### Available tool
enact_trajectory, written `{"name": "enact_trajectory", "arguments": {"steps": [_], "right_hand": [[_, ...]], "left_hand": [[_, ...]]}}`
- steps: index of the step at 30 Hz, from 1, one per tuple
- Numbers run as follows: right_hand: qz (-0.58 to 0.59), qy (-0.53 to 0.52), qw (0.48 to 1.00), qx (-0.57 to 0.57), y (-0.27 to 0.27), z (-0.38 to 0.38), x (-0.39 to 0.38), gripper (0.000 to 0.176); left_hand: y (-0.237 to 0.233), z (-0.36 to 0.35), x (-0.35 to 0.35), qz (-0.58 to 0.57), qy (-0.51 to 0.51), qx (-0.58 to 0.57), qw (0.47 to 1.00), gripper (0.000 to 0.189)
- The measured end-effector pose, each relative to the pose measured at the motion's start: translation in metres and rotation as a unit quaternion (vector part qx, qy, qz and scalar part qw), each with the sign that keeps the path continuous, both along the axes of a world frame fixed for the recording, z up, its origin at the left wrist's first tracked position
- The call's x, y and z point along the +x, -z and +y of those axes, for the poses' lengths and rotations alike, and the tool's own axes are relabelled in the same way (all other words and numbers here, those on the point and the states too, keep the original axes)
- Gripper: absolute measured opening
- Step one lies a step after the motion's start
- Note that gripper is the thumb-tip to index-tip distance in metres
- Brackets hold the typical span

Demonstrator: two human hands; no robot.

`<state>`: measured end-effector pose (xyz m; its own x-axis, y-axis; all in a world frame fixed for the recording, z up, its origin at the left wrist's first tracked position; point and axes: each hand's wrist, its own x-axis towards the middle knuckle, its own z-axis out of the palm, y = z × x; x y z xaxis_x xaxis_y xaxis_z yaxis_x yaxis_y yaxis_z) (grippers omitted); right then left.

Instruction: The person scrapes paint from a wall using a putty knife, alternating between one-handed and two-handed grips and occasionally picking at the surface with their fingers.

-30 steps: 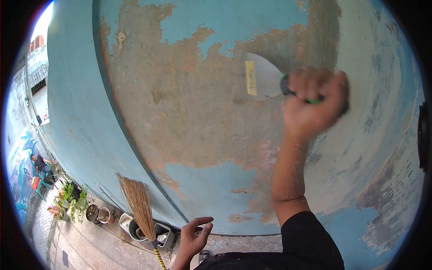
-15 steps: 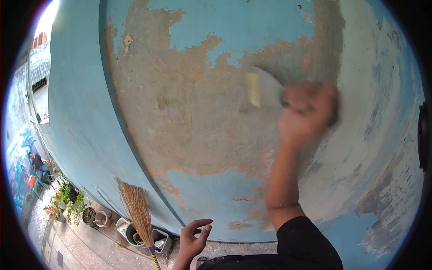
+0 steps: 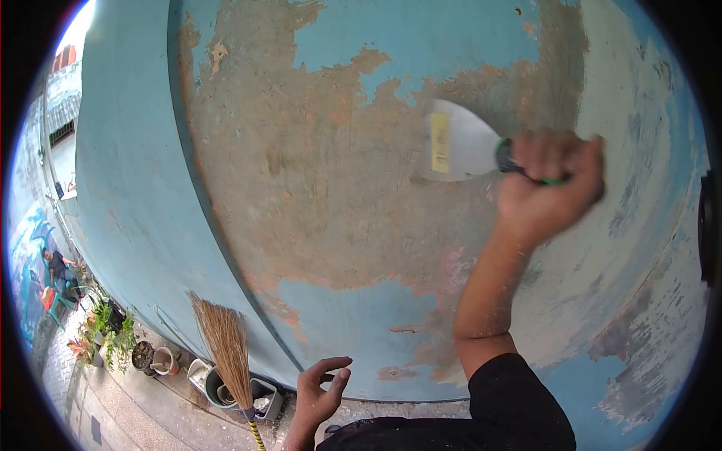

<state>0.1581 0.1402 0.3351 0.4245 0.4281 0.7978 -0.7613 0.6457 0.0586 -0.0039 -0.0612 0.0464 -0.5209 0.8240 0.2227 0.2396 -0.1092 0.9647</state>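
A wide scraper (image 3: 468, 143) with a metal blade, a yellow label and a black and green handle is in my right hand (image 3: 555, 169), whose fingers wrap round the handle. Its blade lies close against the wall (image 3: 338, 203), over a bare grey-brown patch with ragged blue paint above and below. Low in the view, near the bottom of the wall, my left hand (image 3: 322, 391) is raised with thumb and fingers apart and nothing between them.
A stick broom (image 3: 224, 342) leans at the lower left, beside a grey bin (image 3: 269, 402) and buckets. Potted plants (image 3: 113, 334) stand along the wall's foot. Farther left, a person (image 3: 59, 270) sits on a green chair.
My right hand and the scraper have moved to the right across the wall. My left hand keeps its open shape and has barely shifted, while the whole view has shifted slightly.
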Motion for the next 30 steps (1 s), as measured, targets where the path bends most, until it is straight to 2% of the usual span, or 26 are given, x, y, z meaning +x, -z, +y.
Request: {"name": "enact_trajectory", "arguments": {"steps": [1, 2, 3, 5, 7, 9, 10, 11, 13, 15, 17, 18, 20, 21, 23, 27, 30], "right_hand": [[0.004, -0.065, 0.994, 0.083, 0.001, 0.003, 0.013, 0.039], [0.034, 0.010, 0.994, 0.099, 0.002, -0.005, 0.026, 0.041], [0.034, 0.011, 0.994, 0.103, -0.004, 0.000, 0.015, 0.041], [-0.026, -0.003, 0.999, 0.042, -0.012, 0.019, -0.031, 0.036], [-0.053, -0.008, 0.998, 0.012, -0.012, 0.021, -0.033, 0.033], [-0.025, 0.002, 0.998, 0.059, -0.012, 0.007, -0.010, 0.032], [-0.004, -0.037, 0.993, 0.113, -0.011, -0.008, 0.006, 0.039], [-0.001, -0.036, 0.992, 0.118, -0.015, -0.005, -0.001, 0.039], [0.054, 0.114, 0.992, -0.012, -0.020, 0.003, -0.020, 0.041], [0.033, 0.117, 0.992, -0.015, -0.025, -0.003, -0.015, 0.040], [-0.024, 0.029, 0.999, 0.000, -0.025, -0.004, 0.003, 0.040], [-0.022, 0.031, 0.999, 0.001, -0.024, -0.004, 0.015, 0.040], [0.065, 0.014, 0.992, 0.103, -0.019, -0.004, 0.037, 0.037], [0.065, 0.013, 0.993, 0.102, -0.022, 0.003, 0.023, 0.037], [-0.008, 0.045, 0.999, -0.019, -0.027, 0.022, -0.021, 0.038], [-0.035, -0.009, 0.999, -0.005, -0.028, 0.011, -0.026, 0.038], [-0.053, -0.063, 0.996, -0.015, -0.038, 0.026, -0.048, 0.036]], "left_hand": [[-0.002, 0.003, -0.001, 0.003, 0.003, 0.014, 1.000, 0.030], [-0.003, 0.007, -0.003, 0.005, 0.004, 0.019, 1.000, 0.030], [-0.004, 0.011, -0.004, 0.004, 0.009, 0.011, 1.000, 0.030], [-0.003, 0.010, 0.000, 0.001, 0.020, -0.008, 1.000, 0.030], [-0.011, 0.014, 0.001, 0.015, 0.045, 0.003, 0.999, 0.029], [-0.007, 0.015, 0.002, 0.006, 0.046, 0.017, 0.999, 0.029], [-0.005, 0.015, 0.000, -0.007, 0.046, 0.028, 0.999, 0.029], [-0.005, 0.018, -0.002, -0.004, 0.046, 0.033, 0.998, 0.029], [-0.001, 0.016, -0.001, -0.025, 0.029, 0.032, 0.999, 0.029], [-0.003, 0.018, 0.000, -0.022, 0.032, 0.034, 0.999, 0.029], [-0.008, 0.013, 0.003, -0.001, 0.066, 0.005, 0.998, 0.034], [-0.007, 0.013, 0.004, 0.001, 0.068, 0.006, 0.998, 0.034], [-0.003, 0.014, 0.007, -0.003, 0.069, -0.006, 0.998, 0.035], [-0.004, 0.015, 0.009, -0.003, 0.068, -0.007, 0.998, 0.035], [-0.007, 0.014, 0.014, 0.020, 0.082, -0.008, 0.996, 0.037], [-0.010, 0.007, 0.017, 0.029, 0.067, -0.002, 0.997, 0.032], [0.000, 0.000, 0.014, -0.017, 0.025, 0.012, 0.999, 0.031]]}}
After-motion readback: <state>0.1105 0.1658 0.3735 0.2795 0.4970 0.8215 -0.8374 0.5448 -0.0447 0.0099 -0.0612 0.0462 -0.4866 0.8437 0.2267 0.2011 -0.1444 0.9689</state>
